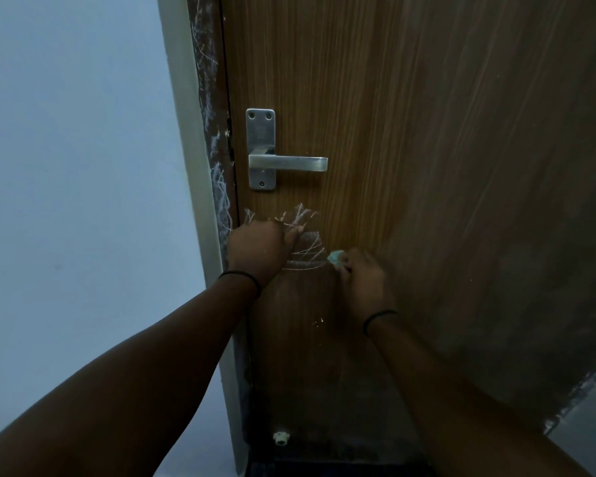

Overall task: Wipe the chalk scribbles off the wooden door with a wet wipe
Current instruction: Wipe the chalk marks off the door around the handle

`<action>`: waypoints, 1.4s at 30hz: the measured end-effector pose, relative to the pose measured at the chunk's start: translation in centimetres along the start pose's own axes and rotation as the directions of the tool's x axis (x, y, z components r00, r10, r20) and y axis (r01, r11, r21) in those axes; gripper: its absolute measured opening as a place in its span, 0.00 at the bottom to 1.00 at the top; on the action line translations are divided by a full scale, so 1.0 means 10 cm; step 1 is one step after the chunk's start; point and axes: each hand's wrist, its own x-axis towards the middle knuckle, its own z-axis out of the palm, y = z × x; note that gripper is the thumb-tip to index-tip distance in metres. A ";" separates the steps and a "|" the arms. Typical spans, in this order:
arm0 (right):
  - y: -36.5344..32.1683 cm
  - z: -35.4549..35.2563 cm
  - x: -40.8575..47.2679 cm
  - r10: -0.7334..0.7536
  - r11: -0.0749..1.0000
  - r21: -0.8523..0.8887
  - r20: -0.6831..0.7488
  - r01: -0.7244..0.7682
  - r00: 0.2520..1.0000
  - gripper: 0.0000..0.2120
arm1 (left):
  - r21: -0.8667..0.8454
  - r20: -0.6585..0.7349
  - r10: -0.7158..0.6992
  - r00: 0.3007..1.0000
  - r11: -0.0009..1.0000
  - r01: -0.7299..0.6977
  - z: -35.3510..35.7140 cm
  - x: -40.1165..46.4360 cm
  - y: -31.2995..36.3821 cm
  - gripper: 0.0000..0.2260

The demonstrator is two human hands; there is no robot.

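White chalk scribbles (pixel 303 235) cross the brown wooden door (pixel 410 132) just below the metal lever handle (pixel 286 163). My right hand (pixel 362 280) pinches a small bunched pale green wet wipe (pixel 336 259) and holds it against the door at the scribbles' lower right edge. My left hand (pixel 258 253) lies over the left part of the scribbles with its fingers curled in a fist against the door; nothing shows in it. More chalk marks (pixel 221 194) run down the dark door frame to the left.
A pale blue wall (pixel 76 201) fills the left side, with a light frame strip (pixel 190 166) between it and the door. A small white door stopper (pixel 281 438) sits low near the floor. The door's lower right edge (pixel 572 397) is chipped.
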 end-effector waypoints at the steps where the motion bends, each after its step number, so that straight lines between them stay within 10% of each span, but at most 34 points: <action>1: 0.05 -0.02 -0.03 0.015 1.000 0.014 -0.030 -0.015 0.999 0.03 | 0.008 0.016 0.003 1.000 1.000 -0.003 0.01 -0.02 -0.02 0.25; 7: -0.20 -0.11 0.30 -0.033 0.999 0.029 -0.292 0.044 0.956 0.00 | -0.008 0.106 -0.034 0.994 0.999 0.035 0.16 -0.21 -0.13 0.23; 14: -0.23 0.19 0.03 -0.175 0.985 0.005 0.002 0.175 0.985 0.06 | -0.012 0.194 -0.033 0.981 0.999 0.036 0.31 -0.37 -0.20 0.24; 21: -0.41 0.05 0.29 -0.163 0.985 -0.088 -0.165 0.150 0.973 0.04 | -0.122 0.158 -0.028 0.987 0.991 0.048 0.55 -0.47 -0.32 0.22; 26: -0.37 0.30 -0.01 -0.149 0.981 -0.100 0.177 0.169 0.973 0.09 | -0.098 0.122 -0.032 0.992 0.994 0.044 0.63 -0.51 -0.37 0.26; 32: -0.47 0.10 0.29 -0.143 0.988 -0.086 -0.190 0.129 0.971 0.03 | -0.097 0.158 -0.040 0.987 0.994 0.056 0.67 -0.50 -0.44 0.19; 38: -0.53 0.42 0.10 -0.247 0.937 -0.199 0.206 0.288 0.947 0.10 | -0.100 0.158 -0.075 0.985 0.991 0.092 0.67 -0.51 -0.48 0.22; 42: -0.38 0.05 0.22 -0.176 0.982 -0.069 -0.032 0.173 0.984 0.05 | -0.136 0.156 -0.089 0.984 0.984 0.111 0.62 -0.47 -0.45 0.25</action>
